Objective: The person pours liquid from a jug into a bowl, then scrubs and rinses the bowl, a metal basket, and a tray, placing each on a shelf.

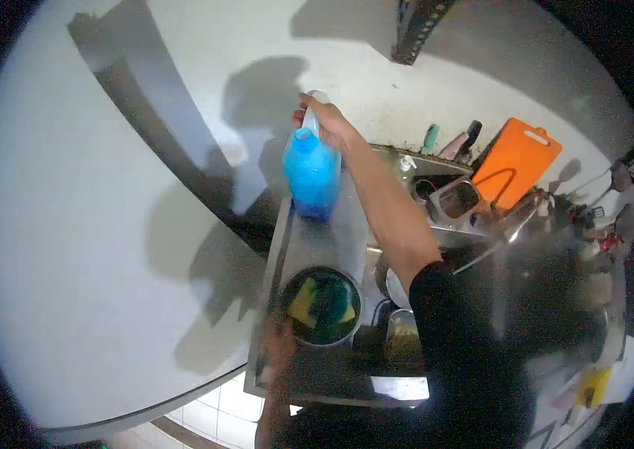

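Note:
My right hand [329, 123] grips the white top of a blue plastic bottle [311, 176] of blue liquid, which stands upright on the far end of a steel counter [332, 232]. Nearer to me a round metal bowl [322, 305] holds dark liquid with yellow and green sponges in it. My left hand [279, 343], blurred, is at the bowl's near-left rim and seems to hold it.
An orange cutting board [515, 161] leans against the white wall behind a steel dish rack [455, 198] with utensil handles. Metal pots lie in the sink [399, 299] beside the bowl. Cluttered utensils hang at the right. White tiles show below the counter.

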The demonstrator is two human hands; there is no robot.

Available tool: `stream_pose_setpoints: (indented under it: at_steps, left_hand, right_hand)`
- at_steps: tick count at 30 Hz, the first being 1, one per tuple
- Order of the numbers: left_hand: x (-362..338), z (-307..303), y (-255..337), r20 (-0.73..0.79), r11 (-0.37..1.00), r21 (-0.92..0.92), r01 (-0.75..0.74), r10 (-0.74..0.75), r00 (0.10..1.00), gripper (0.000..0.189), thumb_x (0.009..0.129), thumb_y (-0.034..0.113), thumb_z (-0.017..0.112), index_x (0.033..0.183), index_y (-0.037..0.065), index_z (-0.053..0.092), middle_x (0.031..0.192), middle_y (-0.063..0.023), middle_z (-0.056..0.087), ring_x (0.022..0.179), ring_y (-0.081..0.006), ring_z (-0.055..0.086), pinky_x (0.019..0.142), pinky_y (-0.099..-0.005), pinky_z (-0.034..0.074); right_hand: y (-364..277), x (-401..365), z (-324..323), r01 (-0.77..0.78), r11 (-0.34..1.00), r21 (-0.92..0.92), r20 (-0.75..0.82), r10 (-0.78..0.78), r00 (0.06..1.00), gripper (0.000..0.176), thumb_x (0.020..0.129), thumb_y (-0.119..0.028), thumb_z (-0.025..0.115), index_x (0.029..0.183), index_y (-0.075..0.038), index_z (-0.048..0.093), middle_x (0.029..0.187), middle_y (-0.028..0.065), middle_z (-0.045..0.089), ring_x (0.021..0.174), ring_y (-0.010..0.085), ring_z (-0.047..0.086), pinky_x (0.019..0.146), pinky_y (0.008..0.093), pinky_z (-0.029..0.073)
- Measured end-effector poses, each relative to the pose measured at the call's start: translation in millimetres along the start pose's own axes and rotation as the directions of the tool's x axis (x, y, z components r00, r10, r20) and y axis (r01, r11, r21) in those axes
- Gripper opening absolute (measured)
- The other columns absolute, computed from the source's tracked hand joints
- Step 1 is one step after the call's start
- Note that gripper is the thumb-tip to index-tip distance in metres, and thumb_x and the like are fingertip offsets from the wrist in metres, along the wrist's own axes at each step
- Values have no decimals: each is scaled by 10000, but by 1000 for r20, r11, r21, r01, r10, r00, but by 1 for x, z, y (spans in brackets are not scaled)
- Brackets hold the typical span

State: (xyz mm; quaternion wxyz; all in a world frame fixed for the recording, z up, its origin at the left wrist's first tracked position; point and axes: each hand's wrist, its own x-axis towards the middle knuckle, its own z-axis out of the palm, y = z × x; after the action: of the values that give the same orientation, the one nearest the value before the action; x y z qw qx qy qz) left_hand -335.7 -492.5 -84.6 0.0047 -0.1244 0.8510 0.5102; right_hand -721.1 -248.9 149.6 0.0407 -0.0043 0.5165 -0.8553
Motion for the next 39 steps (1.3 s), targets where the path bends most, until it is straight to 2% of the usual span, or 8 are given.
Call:
stream_pose_setpoints:
  at_steps: [10, 23, 26, 28, 30, 33, 37, 39]
  left_hand:
    - [3, -6, 37, 60, 990, 136, 47, -55, 997, 470, 902, 202, 542, 1312, -18, 472, 1230, -265, 563, 1142, -408, 545, 974, -461, 419]
    - [-17, 11, 18, -26, 992, -102, -77, 74, 997, 564, 935, 265, 521, 1403, -19, 385, 1359, -276, 482, 1258, -414, 472, 1033, -448, 383]
    - [-8, 11, -5, 16, 995, 101, 20, -22, 1000, 666, 965, 326, 542, 1472, -13, 273, 1456, -228, 378, 1323, -351, 389, 1097, -418, 324]
    - [-4, 21, -29, 82, 998, 59, 15, -20, 996, 668, 967, 328, 537, 1473, -15, 268, 1471, -226, 358, 1340, -346, 370, 1108, -426, 308]
    - [-4, 39, -37, 170, 1000, 28, -6, 2, 985, 670, 969, 330, 531, 1475, -17, 263, 1486, -224, 338, 1358, -340, 350, 1119, -433, 293]
    - [-2, 70, -31, 52, 936, 18, -351, 349, 935, 554, 957, 214, 500, 1428, -39, 355, 1399, -275, 446, 1276, -406, 452, 1064, -481, 345]
    - [-26, 103, 54, 183, 984, -114, -139, 158, 970, 453, 956, 156, 511, 1374, 4, 423, 1197, -225, 569, 1088, -320, 578, 948, -466, 452]
    - [-33, 130, 97, 314, 983, -181, -22, 79, 946, 418, 954, 130, 517, 1349, 13, 442, 1119, -201, 593, 1023, -284, 604, 905, -449, 483]
  right_hand:
    - [34, 38, -1, 127, 988, -93, -733, -154, 663, 655, 904, -336, 640, 1217, 185, 397, 1068, 282, 615, 933, 328, 640, 752, 386, 530]
    - [14, 34, 13, 645, 744, 174, -858, -207, 471, 915, 949, -339, 589, 1385, 199, -10, 1171, 277, 561, 1004, 307, 608, 881, 362, 505]
    - [7, -2, 3, 393, 890, 233, -845, -14, 534, 576, 925, -383, 614, 1215, 69, 405, 1058, 134, 573, 1003, 232, 547, 887, 392, 453]
    - [11, -84, -20, 214, 976, -42, -339, -215, 916, 509, 904, -370, 645, 1179, 38, 516, 1165, 128, 590, 1110, 245, 541, 963, 365, 424]
    - [51, -165, -51, 427, 706, -565, -195, -617, 763, 437, 874, -347, 684, 1125, -2, 588, 1215, 121, 596, 1165, 248, 534, 1005, 351, 401]
    - [115, -296, -126, -3, 509, -861, -322, -540, 778, 593, 814, -409, 722, 1204, 8, 561, 1168, 229, 598, 1126, 373, 552, 976, 439, 424]
    - [163, -428, -197, -437, 496, -751, -651, -445, 614, 737, 835, -467, 690, 1338, 15, 450, 1194, 272, 574, 1131, 386, 556, 1005, 450, 410]
    - [152, -466, -219, -437, 893, -105, -678, 257, 688, 768, 869, -436, 666, 1405, 22, 361, 1304, 272, 518, 1188, 359, 537, 1027, 436, 398]
